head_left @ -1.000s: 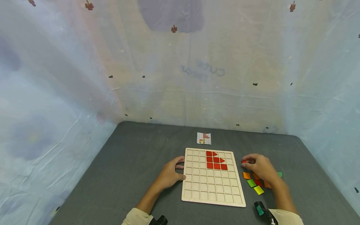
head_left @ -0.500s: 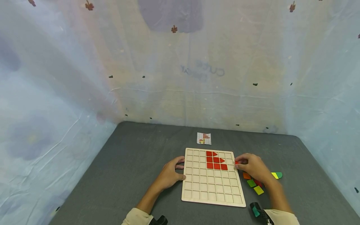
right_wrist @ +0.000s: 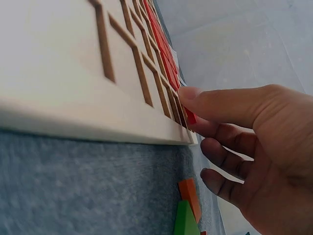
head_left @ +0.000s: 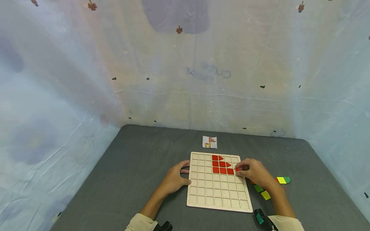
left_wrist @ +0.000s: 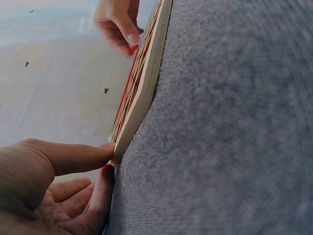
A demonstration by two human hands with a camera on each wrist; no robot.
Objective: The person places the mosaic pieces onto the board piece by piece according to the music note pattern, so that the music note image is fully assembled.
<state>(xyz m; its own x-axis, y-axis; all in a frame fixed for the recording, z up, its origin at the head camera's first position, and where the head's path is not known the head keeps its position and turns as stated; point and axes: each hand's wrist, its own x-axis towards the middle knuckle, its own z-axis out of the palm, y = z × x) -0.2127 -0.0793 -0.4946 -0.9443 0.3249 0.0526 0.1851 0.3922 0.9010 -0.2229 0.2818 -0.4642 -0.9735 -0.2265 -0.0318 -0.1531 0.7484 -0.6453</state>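
A square wooden grid board [head_left: 214, 193] lies on the table, with rows of red square and triangular tiles [head_left: 222, 164] set in its upper cells. My right hand [head_left: 255, 173] is over the board's right side and pinches a small red tile [right_wrist: 190, 116] between thumb and index finger, right at the cells beside the lowest red row. Its shape is mostly hidden by the fingertips. My left hand [head_left: 174, 178] rests at the board's left edge, thumb and fingers spread apart and touching that edge; the left wrist view shows the thumb [left_wrist: 83, 157] against the wooden rim.
Loose tiles lie right of the board, partly under my right forearm: a green one [head_left: 258, 188], yellow ones [head_left: 265, 195] and a rounded green one [head_left: 286, 179]. A small printed pattern card [head_left: 209, 142] lies behind the board. Light sheeting [head_left: 185, 106] hangs around the grey table [head_left: 150, 150].
My right hand has moved left from beside the loose tiles to over the board's right columns, carrying the red tile. My left hand and the board have stayed in place.
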